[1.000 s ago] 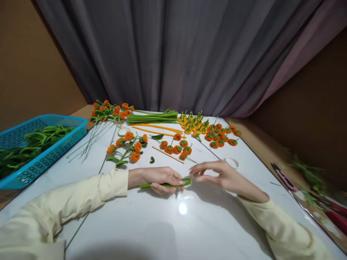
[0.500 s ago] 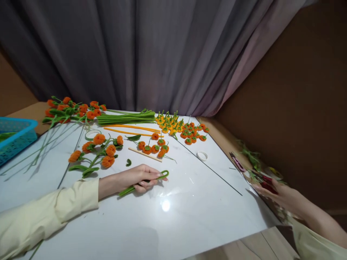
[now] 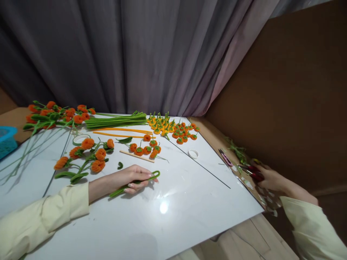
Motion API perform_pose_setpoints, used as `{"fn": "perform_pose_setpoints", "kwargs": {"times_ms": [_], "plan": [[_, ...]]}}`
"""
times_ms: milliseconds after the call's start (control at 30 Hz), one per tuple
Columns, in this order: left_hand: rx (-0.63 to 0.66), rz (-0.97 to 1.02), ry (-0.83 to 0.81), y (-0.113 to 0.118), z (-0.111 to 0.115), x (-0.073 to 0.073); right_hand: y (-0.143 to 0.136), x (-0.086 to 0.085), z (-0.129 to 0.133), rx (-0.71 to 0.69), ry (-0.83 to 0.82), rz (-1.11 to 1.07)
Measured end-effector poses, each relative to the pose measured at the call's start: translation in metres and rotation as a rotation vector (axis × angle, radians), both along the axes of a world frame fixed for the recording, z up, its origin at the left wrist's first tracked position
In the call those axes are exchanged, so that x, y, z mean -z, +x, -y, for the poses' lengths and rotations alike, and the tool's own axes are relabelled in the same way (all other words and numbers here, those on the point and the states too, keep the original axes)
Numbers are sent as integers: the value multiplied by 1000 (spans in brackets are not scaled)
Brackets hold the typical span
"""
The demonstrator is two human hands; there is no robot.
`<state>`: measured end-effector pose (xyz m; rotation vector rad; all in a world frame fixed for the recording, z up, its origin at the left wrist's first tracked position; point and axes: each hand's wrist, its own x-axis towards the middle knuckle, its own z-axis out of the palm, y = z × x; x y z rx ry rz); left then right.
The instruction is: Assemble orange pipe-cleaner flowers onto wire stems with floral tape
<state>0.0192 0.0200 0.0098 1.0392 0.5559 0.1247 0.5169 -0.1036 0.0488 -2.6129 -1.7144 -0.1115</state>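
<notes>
My left hand rests low over the white table, its fingers closed round a green pipe cleaner bent into a loop at the tip. The lower ends of the folded green stem stick out below the palm. At the table's right edge my right hand has its fingers about the dark red handles of scissors, whose blades point left. Beside the scissors lies a pink-handled cutter. Just behind my left hand is a short curled green piece.
Orange pumpkin-like flowers on a stem lie left, with more flower stems behind. Green pipe cleaners, yellow-orange heads, a wooden stick and a white tape roll lie farther back. A blue basket stands left.
The view has swung to the right, so the table's things sit farther left. My right hand has closed in round the scissors' handles. My left hand keeps its hold on the green pipe cleaner.
</notes>
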Motion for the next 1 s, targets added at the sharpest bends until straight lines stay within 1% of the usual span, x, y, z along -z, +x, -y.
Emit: {"fn": "perform_pose_setpoints", "kwargs": {"times_ms": [100, 200, 267, 333, 367, 400, 467, 500, 533, 567, 600, 633, 667, 700, 733, 767, 800, 833, 900, 967, 1000], "plan": [[10, -2, 26, 0, 0, 0, 1, 0, 1, -37, -103, -2], [10, -11, 29, 0, 0, -1, 4, 2, 9, -17, -102, 48], [14, -6, 27, 1, 0, -2, 5, 4, 18, -32, -41, 71], [24, 2, 31, 1, 0, -2, 3, 5, 25, -23, 106, 41], [29, 3, 34, 0, 0, -2, 0, 4, 28, 26, 202, -1], [32, 3, 36, 0, 0, -2, -5, 3, 29, 109, 300, -67], [33, 4, 37, -1, -1, -1, -21, -4, 29, 338, 519, -263], [31, 3, 35, -1, -1, 0, -32, -9, 28, 404, 650, -401], [29, 4, 32, -1, -1, 0, -45, -15, 27, 432, 842, -565], [27, 5, 30, -1, -1, 0, -59, -20, 26, 417, 1114, -745], [24, 5, 30, -1, 0, 0, -75, -26, 25, 296, 1196, -1015], [19, 3, 32, 0, 0, 0, -91, -30, 26, 231, 1214, -1240], [7, -2, 37, 0, 2, -2, -107, -32, 28, 258, 1156, -1473], [-12, -8, 44, 1, 3, -3, -123, -33, 30, 321, 1100, -1652], [-39, -17, 53, 2, 5, -4, -139, -32, 33, 388, 1029, -1808], [-69, -28, 62, 3, 8, -6, -156, -28, 35, 408, 981, -1918], [-99, -37, 74, 4, 10, -7, -172, -23, 37, 410, 871, -2023], [-125, -45, 90, 5, 12, -7, -187, -16, 39, 393, 694, -2124], [-148, -55, 130, 7, 15, -7, -217, 0, 37, 266, 371, -2315], [-149, -66, 182, 9, 17, -4, -243, 14, 32, 146, 185, -2454], [-150, -72, 211, 9, 18, -2, -253, 20, 29, 123, 92, -2497]]}}
